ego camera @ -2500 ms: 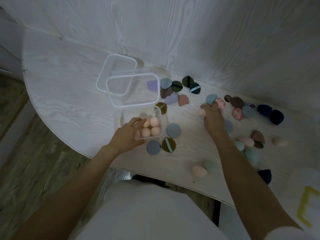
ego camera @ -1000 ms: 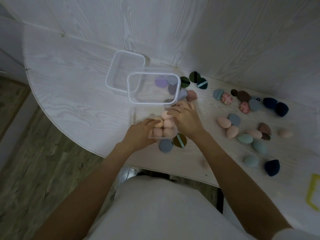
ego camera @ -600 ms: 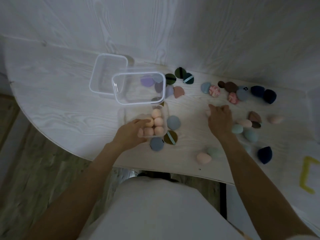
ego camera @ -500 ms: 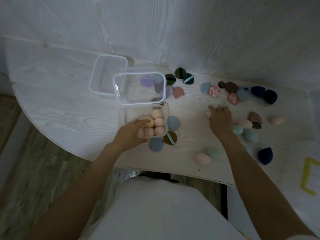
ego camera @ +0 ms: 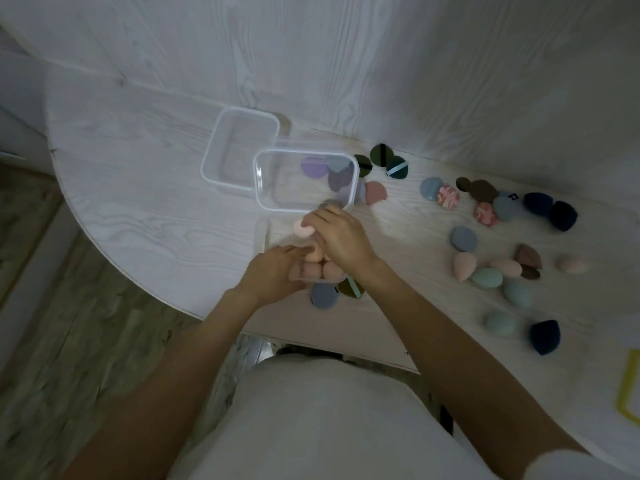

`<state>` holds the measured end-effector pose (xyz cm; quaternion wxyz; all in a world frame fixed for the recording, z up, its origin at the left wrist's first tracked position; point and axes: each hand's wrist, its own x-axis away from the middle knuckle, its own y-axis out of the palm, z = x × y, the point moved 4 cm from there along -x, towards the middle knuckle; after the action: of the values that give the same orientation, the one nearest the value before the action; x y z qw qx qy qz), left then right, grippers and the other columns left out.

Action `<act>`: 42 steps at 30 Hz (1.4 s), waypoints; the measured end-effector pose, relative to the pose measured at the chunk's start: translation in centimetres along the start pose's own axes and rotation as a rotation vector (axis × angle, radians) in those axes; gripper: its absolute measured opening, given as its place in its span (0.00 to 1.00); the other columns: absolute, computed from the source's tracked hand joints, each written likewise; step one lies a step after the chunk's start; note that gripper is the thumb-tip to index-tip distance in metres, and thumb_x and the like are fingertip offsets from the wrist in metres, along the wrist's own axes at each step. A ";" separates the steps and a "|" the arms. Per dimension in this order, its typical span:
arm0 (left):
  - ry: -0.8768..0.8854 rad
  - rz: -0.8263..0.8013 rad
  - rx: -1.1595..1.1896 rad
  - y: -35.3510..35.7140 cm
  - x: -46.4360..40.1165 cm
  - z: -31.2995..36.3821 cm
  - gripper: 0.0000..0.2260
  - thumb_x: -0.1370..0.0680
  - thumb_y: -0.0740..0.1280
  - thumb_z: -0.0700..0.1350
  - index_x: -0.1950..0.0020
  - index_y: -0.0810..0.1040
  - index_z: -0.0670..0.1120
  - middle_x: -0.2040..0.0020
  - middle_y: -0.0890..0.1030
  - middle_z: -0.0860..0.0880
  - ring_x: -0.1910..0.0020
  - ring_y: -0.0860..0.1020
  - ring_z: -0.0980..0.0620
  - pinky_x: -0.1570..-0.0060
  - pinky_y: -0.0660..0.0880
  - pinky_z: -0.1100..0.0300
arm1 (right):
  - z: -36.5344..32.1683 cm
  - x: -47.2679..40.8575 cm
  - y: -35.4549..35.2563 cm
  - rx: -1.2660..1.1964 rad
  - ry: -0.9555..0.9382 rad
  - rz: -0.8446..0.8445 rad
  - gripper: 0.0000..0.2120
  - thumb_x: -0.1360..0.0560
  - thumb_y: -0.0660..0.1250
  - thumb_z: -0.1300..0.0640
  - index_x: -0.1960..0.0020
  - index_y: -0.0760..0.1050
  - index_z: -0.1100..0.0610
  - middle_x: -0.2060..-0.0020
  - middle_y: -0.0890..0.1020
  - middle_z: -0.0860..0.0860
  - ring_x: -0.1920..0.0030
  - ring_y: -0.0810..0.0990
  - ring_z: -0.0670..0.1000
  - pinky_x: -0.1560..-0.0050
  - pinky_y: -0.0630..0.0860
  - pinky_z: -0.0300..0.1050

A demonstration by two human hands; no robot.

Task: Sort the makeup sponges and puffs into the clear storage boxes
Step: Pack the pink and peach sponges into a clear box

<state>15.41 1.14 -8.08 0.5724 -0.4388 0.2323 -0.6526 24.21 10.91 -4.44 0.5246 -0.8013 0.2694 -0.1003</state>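
On the pale wood-grain table [ego camera: 138, 188], against the wall, two clear storage boxes [ego camera: 304, 180] stand overlapping, the nearer one with flat puffs seen through it; just in front sits a third clear box [ego camera: 265, 237] holding peach sponges [ego camera: 332, 271]; the left hand [ego camera: 273, 275] grips this box's near side, fingers curled on it; the right hand [ego camera: 341, 237] hovers over it, pinching a peach sponge [ego camera: 303, 228] at its fingertips; loose puffs and sponges, teal [ego camera: 486, 277], navy [ego camera: 545, 336] and pink [ego camera: 464, 266], lie scattered to the right.
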 end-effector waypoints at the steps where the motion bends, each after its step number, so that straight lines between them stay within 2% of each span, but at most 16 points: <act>1: 0.006 0.006 -0.007 0.1 0.0 -0.1 0.29 0.28 0.70 0.53 0.29 0.66 0.50 0.35 0.74 0.47 0.39 0.73 0.45 0.47 0.74 0.50 | -0.1 -0.3 0.7 0.082 -0.038 -0.060 0.11 0.42 0.76 0.66 0.61 0.78 0.61 0.64 0.80 0.55 0.56 0.75 0.54 0.59 0.74 0.48; 2: 0.013 0.014 -0.012 0.2 0.1 -0.2 0.29 0.28 0.70 0.53 0.29 0.66 0.51 0.36 0.74 0.47 0.40 0.73 0.44 0.48 0.74 0.51 | 0.3 -0.5 1.6 0.151 -0.038 -0.157 0.10 0.41 0.76 0.65 0.62 0.78 0.61 0.65 0.79 0.56 0.56 0.72 0.54 0.56 0.70 0.49; 4: 0.017 0.015 -0.023 0.2 0.0 -0.4 0.29 0.28 0.69 0.53 0.28 0.65 0.51 0.35 0.74 0.48 0.40 0.73 0.45 0.49 0.74 0.52 | 1.2 -0.5 2.2 0.333 0.038 -0.312 0.05 0.32 0.71 0.63 0.57 0.79 0.63 0.57 0.78 0.60 0.50 0.71 0.58 0.49 0.67 0.51; 6: 0.026 0.008 -0.042 0.4 -0.1 -0.5 0.30 0.28 0.69 0.54 0.28 0.64 0.51 0.34 0.73 0.49 0.39 0.73 0.45 0.49 0.73 0.53 | 1.8 -0.2 2.4 0.391 0.083 -0.381 0.09 0.29 0.66 0.58 0.57 0.80 0.64 0.53 0.77 0.62 0.48 0.74 0.62 0.46 0.66 0.50; 7: 0.035 0.014 -0.046 0.4 -0.1 -0.5 0.30 0.28 0.69 0.55 0.28 0.64 0.52 0.34 0.73 0.49 0.39 0.73 0.46 0.49 0.73 0.53 | 1.9 -0.3 2.8 0.377 0.084 -0.431 0.12 0.32 0.65 0.54 0.62 0.81 0.62 0.57 0.79 0.62 0.51 0.77 0.60 0.48 0.66 0.46; 9: 0.047 0.015 -0.053 0.4 -0.1 -0.6 0.31 0.28 0.69 0.55 0.28 0.63 0.52 0.33 0.72 0.50 0.39 0.73 0.46 0.49 0.73 0.53 | 1.8 -0.9 2.8 0.475 0.082 -0.494 0.10 0.42 0.68 0.48 0.76 0.78 0.53 0.73 0.78 0.52 0.60 0.78 0.53 0.55 0.65 0.41; 12: 0.059 0.006 -0.064 0.5 -0.2 -0.7 0.31 0.28 0.69 0.55 0.27 0.63 0.52 0.34 0.73 0.50 0.40 0.73 0.47 0.50 0.73 0.53 | 0.6 -1.6 2.5 0.567 -0.010 -0.496 0.11 0.51 0.76 0.56 0.80 0.73 0.51 0.82 0.72 0.46 0.64 0.77 0.50 0.58 0.72 0.39; 15: 0.074 0.010 -0.062 0.6 -0.3 -0.9 0.30 0.28 0.69 0.55 0.28 0.64 0.52 0.35 0.74 0.50 0.41 0.74 0.47 0.51 0.73 0.54 | -0.4 -1.0 2.0 0.699 -0.079 -0.433 0.04 0.39 0.68 0.61 0.71 0.75 0.54 0.80 0.74 0.49 0.63 0.78 0.52 0.57 0.68 0.43; 17: 0.092 0.028 -0.072 0.7 -0.2 -0.9 0.30 0.28 0.69 0.55 0.28 0.65 0.51 0.37 0.75 0.48 0.43 0.75 0.45 0.52 0.74 0.53 | -0.4 -0.6 2.0 0.712 -0.131 -0.422 0.08 0.35 0.60 0.62 0.68 0.76 0.54 0.79 0.73 0.50 0.63 0.77 0.53 0.58 0.63 0.43; 22: 0.128 0.003 -0.099 0.8 -0.3 -0.4 0.31 0.27 0.68 0.54 0.27 0.62 0.51 0.36 0.75 0.48 0.42 0.75 0.45 0.49 0.72 0.53 | 0.2 -0.2 2.9 0.800 -0.097 -0.443 0.07 0.42 0.74 0.54 0.76 0.77 0.49 0.78 0.74 0.45 0.60 0.78 0.50 0.56 0.67 0.41; 26: 0.137 -0.009 -0.103 0.8 -0.5 0.0 0.31 0.27 0.68 0.54 0.26 0.61 0.51 0.32 0.72 0.49 0.40 0.73 0.46 0.46 0.71 0.53 | 0.2 0.8 1.7 0.665 -0.075 -0.226 0.07 0.36 0.69 0.58 0.71 0.78 0.49 0.77 0.76 0.47 0.62 0.77 0.52 0.55 0.65 0.43; 28: 0.157 0.014 -0.084 0.9 -0.5 0.1 0.30 0.27 0.68 0.53 0.27 0.62 0.50 0.31 0.70 0.48 0.39 0.74 0.45 0.45 0.70 0.52 | 0.5 1.8 0.6 0.526 -0.017 -0.091 0.05 0.33 0.66 0.58 0.65 0.79 0.51 0.72 0.79 0.49 0.62 0.75 0.53 0.58 0.64 0.44; 30: 0.176 0.028 -0.081 1.0 -0.5 0.3 0.30 0.27 0.68 0.53 0.28 0.63 0.49 0.32 0.70 0.47 0.39 0.73 0.45 0.46 0.70 0.52 | 1.0 3.6 -0.6 0.368 0.065 0.051 0.10 0.30 0.60 0.57 0.56 0.81 0.53 0.64 0.82 0.50 0.59 0.76 0.55 0.59 0.68 0.46; 35: 0.169 0.082 -0.073 1.4 -0.6 0.9 0.28 0.27 0.69 0.53 0.30 0.66 0.47 0.35 0.71 0.45 0.41 0.73 0.43 0.47 0.69 0.50 | 2.5 11.6 -4.2 0.160 0.406 0.306 0.11 0.27 0.63 0.62 0.48 0.80 0.58 0.55 0.83 0.53 0.53 0.75 0.55 0.50 0.70 0.43; 39: 0.166 0.149 -0.083 1.6 -0.5 1.0 0.28 0.29 0.71 0.52 0.33 0.70 0.44 0.38 0.74 0.42 0.42 0.73 0.39 0.46 0.70 0.48 | 4.5 20.0 -3.9 0.072 0.742 0.301 0.12 0.27 0.68 0.63 0.44 0.79 0.56 0.51 0.82 0.54 0.50 0.75 0.56 0.48 0.62 0.35; 42: 0.149 0.147 -0.076 1.5 0.0 1.3 0.29 0.30 0.73 0.50 0.32 0.69 0.44 0.38 0.74 0.41 0.41 0.72 0.38 0.47 0.71 0.48 | 5.1 23.7 -2.6 0.004 0.860 0.180 0.18 0.29 0.72 0.60 0.40 0.77 0.54 0.46 0.77 0.57 0.50 0.74 0.58 0.49 0.64 0.40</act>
<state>17.31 1.10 -8.59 0.5826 -0.3922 0.3303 -0.6306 47.15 2.99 -7.18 0.3730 -0.6591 0.5318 -0.3791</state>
